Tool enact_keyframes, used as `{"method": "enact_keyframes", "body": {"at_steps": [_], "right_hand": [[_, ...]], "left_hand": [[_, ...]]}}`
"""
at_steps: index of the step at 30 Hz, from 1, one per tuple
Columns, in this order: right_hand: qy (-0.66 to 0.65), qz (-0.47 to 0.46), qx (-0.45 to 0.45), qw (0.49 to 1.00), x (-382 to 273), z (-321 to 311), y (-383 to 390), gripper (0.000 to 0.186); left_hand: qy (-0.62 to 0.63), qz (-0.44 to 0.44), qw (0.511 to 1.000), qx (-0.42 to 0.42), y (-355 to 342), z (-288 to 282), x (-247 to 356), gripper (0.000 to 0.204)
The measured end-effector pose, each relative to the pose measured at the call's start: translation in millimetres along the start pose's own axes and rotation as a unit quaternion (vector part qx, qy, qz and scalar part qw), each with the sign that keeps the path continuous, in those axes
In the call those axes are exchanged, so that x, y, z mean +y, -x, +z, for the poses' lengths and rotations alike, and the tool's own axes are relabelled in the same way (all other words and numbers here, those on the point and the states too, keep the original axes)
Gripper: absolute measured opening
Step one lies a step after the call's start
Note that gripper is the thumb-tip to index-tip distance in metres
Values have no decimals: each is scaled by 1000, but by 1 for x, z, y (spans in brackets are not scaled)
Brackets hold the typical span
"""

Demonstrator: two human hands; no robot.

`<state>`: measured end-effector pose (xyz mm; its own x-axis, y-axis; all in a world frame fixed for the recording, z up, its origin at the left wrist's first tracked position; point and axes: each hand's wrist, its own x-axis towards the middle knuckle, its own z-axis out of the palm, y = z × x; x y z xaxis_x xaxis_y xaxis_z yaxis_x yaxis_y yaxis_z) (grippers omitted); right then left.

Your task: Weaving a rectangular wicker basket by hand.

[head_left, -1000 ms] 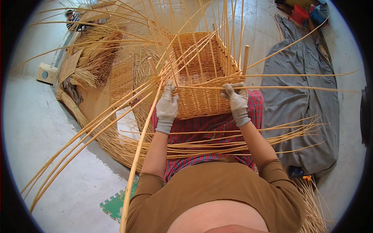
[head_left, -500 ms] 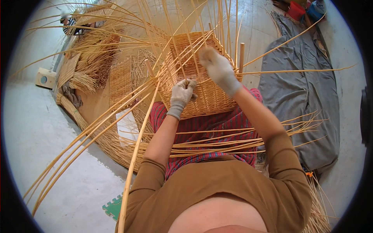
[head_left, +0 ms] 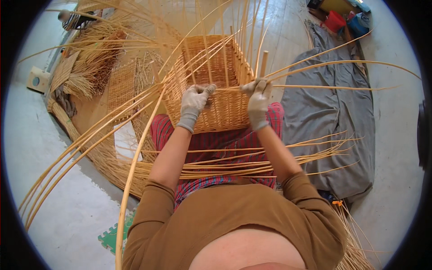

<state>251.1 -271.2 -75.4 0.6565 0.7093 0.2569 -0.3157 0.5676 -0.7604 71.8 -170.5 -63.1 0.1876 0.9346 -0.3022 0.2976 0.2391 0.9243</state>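
Observation:
A rectangular wicker basket (head_left: 229,110), woven of tan willow, rests on my lap with its opening up. Long rods rise from its rim and fan out to both sides. My left hand (head_left: 193,103), in a pale work glove, is closed at the near rim, thumb and fingers pinching a willow rod. At the near right corner, beside a thick corner post (head_left: 264,64), my gloved right hand (head_left: 258,103) is closed round a willow rod (head_left: 342,63) that bends out to the right. The fingertips are partly hidden.
Several loose rods (head_left: 234,167) lie across my lap. On the left floor are bundles of willow (head_left: 96,155), a woven panel (head_left: 120,90) and a white sheet (head_left: 127,141). Grey cloth (head_left: 328,135) covers the floor at right. Another person (head_left: 74,20) shows at far left.
My right hand has moved from above the basket's opening down to the near right corner. A curved rod now extends to the right from there. My left hand stays at the near rim.

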Motion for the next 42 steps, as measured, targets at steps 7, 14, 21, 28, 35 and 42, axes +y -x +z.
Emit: {"method": "enact_keyframes", "body": {"at_steps": [7,14,21,28,35,42], "right_hand": [[183,75,24,980,-49,-20,-41,20],[244,111,-57,962,-77,-11,-93,39],[408,3,-210,888,-51,66,-150,56],[360,-65,35,930,-56,-44,-76,17],[376,-227,-95,893,-56,-47,-72,19],[494,88,-65,863,-112,-45,-6,15]], "left_hand": [[48,204,962,175,28,19,35,24],[15,-44,985,-168,13,75,48,31],[-123,61,990,-15,6,80,36,39],[-16,70,996,-56,-4,79,59,41],[-321,96,940,62,-18,93,99,56],[28,265,964,20,65,6,16,40]]}}
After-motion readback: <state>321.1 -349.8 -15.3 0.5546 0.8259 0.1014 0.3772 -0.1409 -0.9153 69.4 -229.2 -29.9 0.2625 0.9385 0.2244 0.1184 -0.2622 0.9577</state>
